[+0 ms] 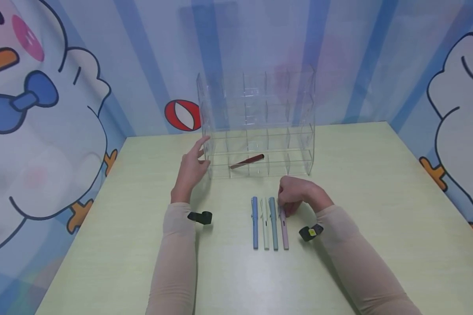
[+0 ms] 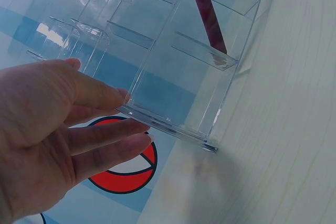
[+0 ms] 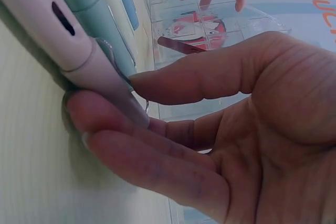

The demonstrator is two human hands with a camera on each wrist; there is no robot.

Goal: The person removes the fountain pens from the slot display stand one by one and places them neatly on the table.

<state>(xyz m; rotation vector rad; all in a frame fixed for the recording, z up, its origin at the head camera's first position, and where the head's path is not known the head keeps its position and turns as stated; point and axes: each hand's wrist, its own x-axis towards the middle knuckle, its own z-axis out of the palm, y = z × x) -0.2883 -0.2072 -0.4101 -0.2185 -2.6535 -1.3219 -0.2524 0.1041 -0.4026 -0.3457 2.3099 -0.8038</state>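
A clear acrylic display rack [image 1: 257,135] with several compartments stands at the back of the table. My left hand [image 1: 192,168] holds its left side edge, thumb on one face and fingers on the other, as the left wrist view shows. A dark red pen [image 1: 247,161] lies slanted in the rack's lowest tier. My right hand [image 1: 297,192] pinches the capped end of a light purple pen [image 1: 285,234], seen close in the right wrist view. To its left lie a teal pen [image 1: 273,227], a pale green pen [image 1: 266,229] and a blue pen [image 1: 255,225], side by side.
The pale yellow-green table [image 1: 114,245] runs back to a cartoon-printed backdrop [image 1: 153,52] behind the rack. Each forearm wears a dark wrist camera, the left one [image 1: 201,217] beside the sleeve, the right one [image 1: 311,232] near the purple pen.
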